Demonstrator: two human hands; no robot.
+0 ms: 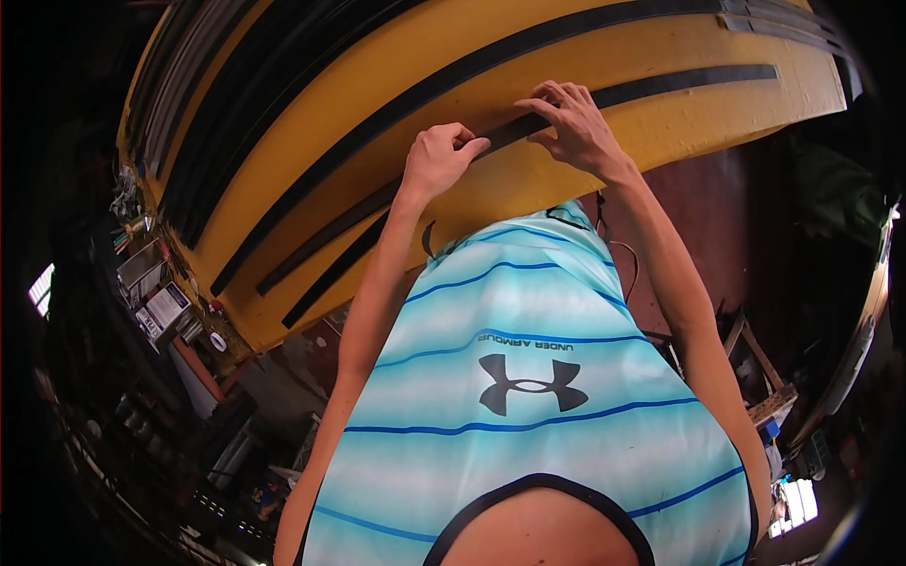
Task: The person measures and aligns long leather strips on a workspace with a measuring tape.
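Note:
A long dark strip [694, 83] lies lengthwise near the front edge of a yellow table, passing beneath both hands. My left hand [442, 162] rests at the strip's middle, its fingers curled and its thumb stretched along the strip toward the right. Just to the right, my right hand [578, 130] is over the same strip with fingers spread, thumb on the near side and fingertips on the far side. Between the two hands a short stretch of the strip shows.
The yellow table [755, 118] bears another long dark strip [377, 127] farther back and a shorter strip [330, 278] at the front left. Several dark strips [245, 113] lie grouped at the back left. Boxes and papers [162, 311] stand past the table's left end.

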